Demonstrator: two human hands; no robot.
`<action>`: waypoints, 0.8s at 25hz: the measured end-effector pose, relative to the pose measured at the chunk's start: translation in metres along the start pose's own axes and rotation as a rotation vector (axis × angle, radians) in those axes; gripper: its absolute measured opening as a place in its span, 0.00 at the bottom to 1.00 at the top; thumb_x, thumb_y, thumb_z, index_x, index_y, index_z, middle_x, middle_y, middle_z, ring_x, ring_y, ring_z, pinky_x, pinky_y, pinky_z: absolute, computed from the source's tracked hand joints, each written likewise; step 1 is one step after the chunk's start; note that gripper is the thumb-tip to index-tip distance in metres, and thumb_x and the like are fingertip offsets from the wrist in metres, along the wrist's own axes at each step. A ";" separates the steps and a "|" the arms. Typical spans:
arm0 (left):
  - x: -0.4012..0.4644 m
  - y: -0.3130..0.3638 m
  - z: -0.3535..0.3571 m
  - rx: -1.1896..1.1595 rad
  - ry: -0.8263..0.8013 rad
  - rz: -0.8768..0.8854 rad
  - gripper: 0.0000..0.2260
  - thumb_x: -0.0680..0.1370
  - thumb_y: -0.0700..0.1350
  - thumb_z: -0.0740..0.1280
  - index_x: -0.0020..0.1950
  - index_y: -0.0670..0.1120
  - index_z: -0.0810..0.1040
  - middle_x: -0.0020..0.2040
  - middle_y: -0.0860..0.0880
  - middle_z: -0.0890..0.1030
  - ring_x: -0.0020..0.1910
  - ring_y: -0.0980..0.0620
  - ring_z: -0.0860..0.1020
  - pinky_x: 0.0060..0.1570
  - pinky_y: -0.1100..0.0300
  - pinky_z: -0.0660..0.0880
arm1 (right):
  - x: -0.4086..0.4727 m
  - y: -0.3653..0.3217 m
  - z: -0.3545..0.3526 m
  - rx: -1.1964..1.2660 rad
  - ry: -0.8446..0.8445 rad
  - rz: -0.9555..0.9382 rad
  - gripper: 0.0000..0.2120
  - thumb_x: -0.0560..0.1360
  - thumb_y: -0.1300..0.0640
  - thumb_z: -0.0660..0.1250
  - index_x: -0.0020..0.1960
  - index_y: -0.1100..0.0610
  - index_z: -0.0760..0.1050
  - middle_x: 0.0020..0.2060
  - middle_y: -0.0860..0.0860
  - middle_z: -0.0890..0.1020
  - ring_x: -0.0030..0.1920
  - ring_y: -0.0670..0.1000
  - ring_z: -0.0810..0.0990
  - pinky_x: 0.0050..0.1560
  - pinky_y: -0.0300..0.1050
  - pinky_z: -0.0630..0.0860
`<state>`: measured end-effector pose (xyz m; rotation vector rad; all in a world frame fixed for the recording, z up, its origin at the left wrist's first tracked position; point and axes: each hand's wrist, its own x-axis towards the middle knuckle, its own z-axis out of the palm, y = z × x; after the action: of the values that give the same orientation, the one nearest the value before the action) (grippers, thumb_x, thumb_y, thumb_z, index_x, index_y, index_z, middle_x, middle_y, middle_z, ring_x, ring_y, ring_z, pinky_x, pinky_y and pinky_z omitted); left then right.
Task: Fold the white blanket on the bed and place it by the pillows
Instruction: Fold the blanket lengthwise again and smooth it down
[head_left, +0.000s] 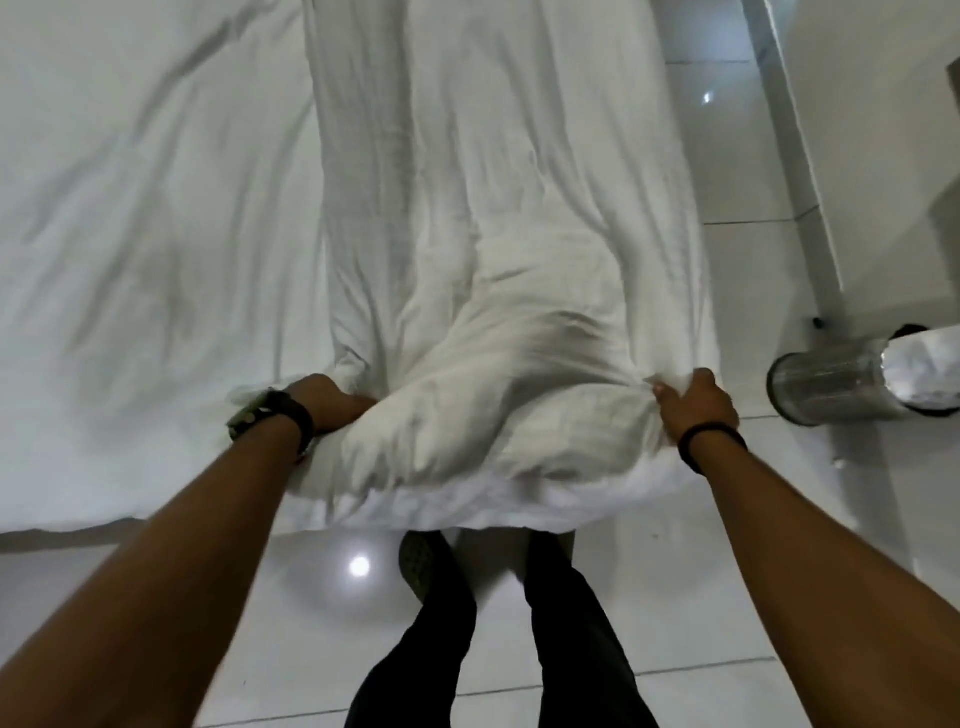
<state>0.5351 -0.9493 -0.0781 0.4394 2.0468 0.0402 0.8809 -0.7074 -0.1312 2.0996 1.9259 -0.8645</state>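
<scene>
- A plain white blanket (498, 270), no pattern, creases shaded grey.
- Left of the blanket, a plain white bed sheet (145, 234).
- Below the blanket, glossy white floor tiles (291, 639) with thin grey joints.
- Black trousers (566, 639) against the tiles.
- A black wristband (711, 441) right of the blanket.
- Further right, a silver mesh bin (826, 387).

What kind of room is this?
Probably a bedroom, maybe a hotel room. There is a bed with a white sheet, a white blanket gripped by both hands, a shiny tiled floor and a metal bin beside the bed.
</scene>
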 end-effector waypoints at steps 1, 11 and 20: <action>-0.005 -0.004 -0.001 -0.023 0.000 0.014 0.31 0.73 0.57 0.72 0.70 0.41 0.72 0.67 0.40 0.76 0.56 0.45 0.77 0.48 0.60 0.69 | 0.000 0.006 -0.003 -0.002 0.032 -0.063 0.26 0.77 0.45 0.66 0.66 0.62 0.66 0.60 0.64 0.77 0.58 0.65 0.76 0.53 0.51 0.72; -0.064 -0.060 0.043 -0.421 0.068 -0.221 0.31 0.70 0.69 0.68 0.59 0.45 0.80 0.55 0.39 0.83 0.55 0.39 0.80 0.56 0.46 0.77 | 0.013 0.063 -0.040 0.473 -0.061 0.024 0.41 0.70 0.36 0.71 0.74 0.56 0.61 0.71 0.60 0.68 0.69 0.63 0.70 0.67 0.55 0.68; -0.022 -0.082 0.086 -0.340 0.464 -0.133 0.41 0.59 0.74 0.72 0.59 0.45 0.74 0.53 0.44 0.80 0.49 0.42 0.78 0.45 0.50 0.76 | 0.025 0.078 -0.003 0.036 0.013 -0.136 0.36 0.74 0.30 0.57 0.59 0.62 0.75 0.55 0.64 0.80 0.55 0.64 0.79 0.51 0.52 0.73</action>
<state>0.5942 -1.0467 -0.1198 0.0812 2.4575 0.4380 0.9566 -0.6962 -0.1614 2.0179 2.0951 -0.9204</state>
